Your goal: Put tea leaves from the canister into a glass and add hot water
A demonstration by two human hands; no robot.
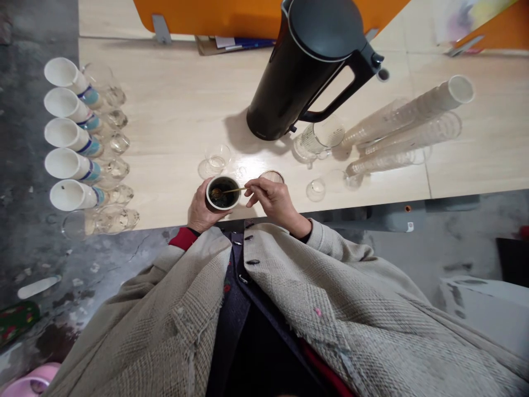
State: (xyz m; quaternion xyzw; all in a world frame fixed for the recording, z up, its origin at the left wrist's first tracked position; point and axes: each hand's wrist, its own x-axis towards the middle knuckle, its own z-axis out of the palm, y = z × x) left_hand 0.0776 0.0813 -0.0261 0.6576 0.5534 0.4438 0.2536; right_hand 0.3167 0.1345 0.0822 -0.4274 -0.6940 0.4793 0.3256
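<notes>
My left hand [200,211] is wrapped round a small white cup [222,193] of dark liquid, held at the near edge of the wooden table [173,116]. My right hand [270,198] pinches the handle of a thin spoon [228,191] whose bowl dips into the cup. A round lid [272,176] lies on the table just behind my right hand. A small clear glass cup [217,158] stands just beyond the white cup.
A tall black thermos jug [308,66] stands at the table's middle. A glass pitcher [318,139] and stacks of clear and paper cups [407,124] lie to its right. Rows of paper cups [68,135] and glasses [113,144] line the left edge. Orange dividers [215,16] stand behind.
</notes>
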